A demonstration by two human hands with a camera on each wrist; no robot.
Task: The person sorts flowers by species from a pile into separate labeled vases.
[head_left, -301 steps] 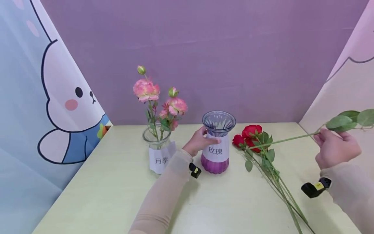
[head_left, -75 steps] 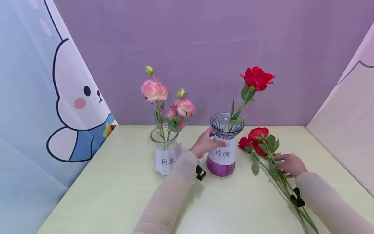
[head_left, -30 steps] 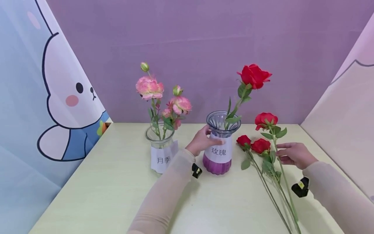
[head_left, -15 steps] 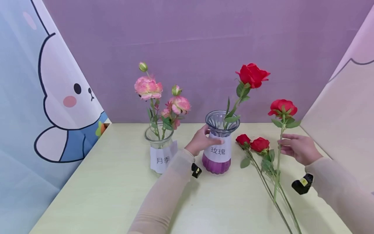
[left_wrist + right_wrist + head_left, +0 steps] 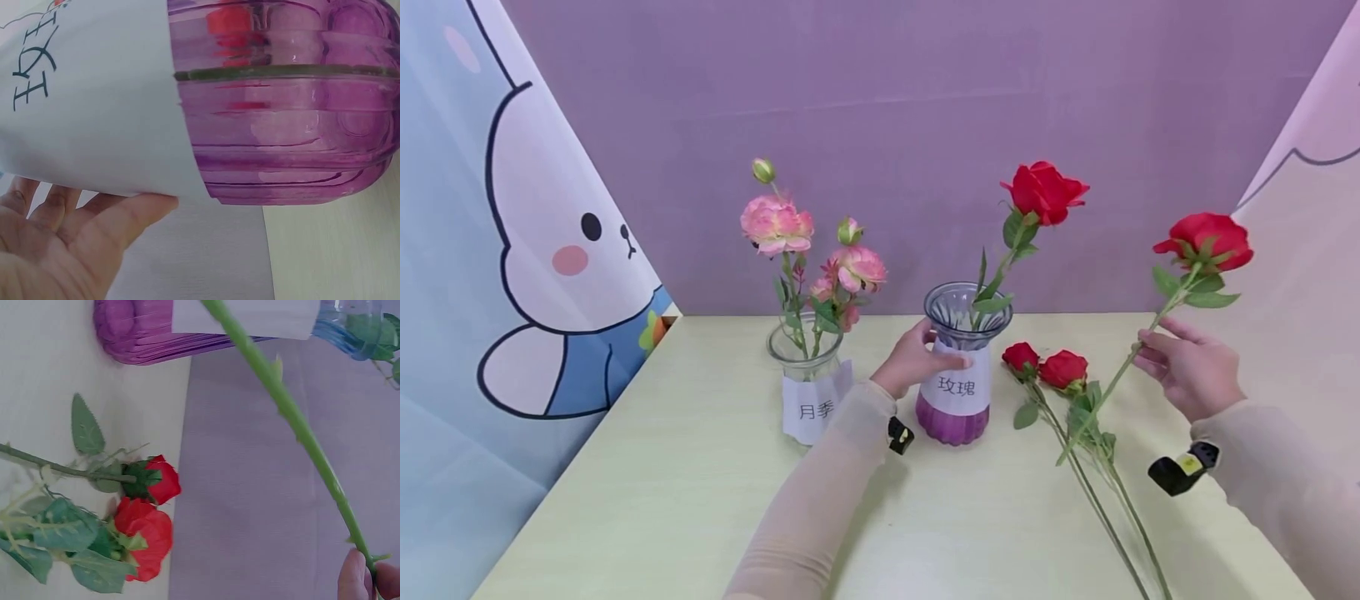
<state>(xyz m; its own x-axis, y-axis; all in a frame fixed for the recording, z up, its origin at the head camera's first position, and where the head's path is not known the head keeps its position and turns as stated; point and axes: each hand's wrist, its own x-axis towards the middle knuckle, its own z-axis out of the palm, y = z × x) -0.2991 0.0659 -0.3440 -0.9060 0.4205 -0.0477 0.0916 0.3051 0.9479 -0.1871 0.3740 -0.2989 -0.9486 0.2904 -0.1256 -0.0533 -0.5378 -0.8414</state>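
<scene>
My left hand (image 5: 917, 362) grips a purple glass vase (image 5: 953, 423) round its neck, the thumb over a white paper label (image 5: 955, 385). One red rose (image 5: 1047, 193) leans right in that vase; its green stem (image 5: 281, 71) shows through the glass in the left wrist view. With fingertips and thumb, my right hand (image 5: 1195, 367) pinches another red rose (image 5: 1206, 242) by its stem (image 5: 300, 428). This rose is lifted and tilted, bloom up to the right, its cut end over two red roses (image 5: 1063, 369) that lie on the table (image 5: 700, 517).
Left of the purple vase stands a clear glass vase (image 5: 805, 360) with a paper label and pink flowers (image 5: 777, 225). A purple backdrop (image 5: 925, 125) rises behind the table, and a cartoon-printed curtain (image 5: 445, 250) hangs at the left.
Over ten seconds one rose has gone into the purple vase. Since then my right hand has taken another from the pile and raised it to the right. My left hand keeps its grip.
</scene>
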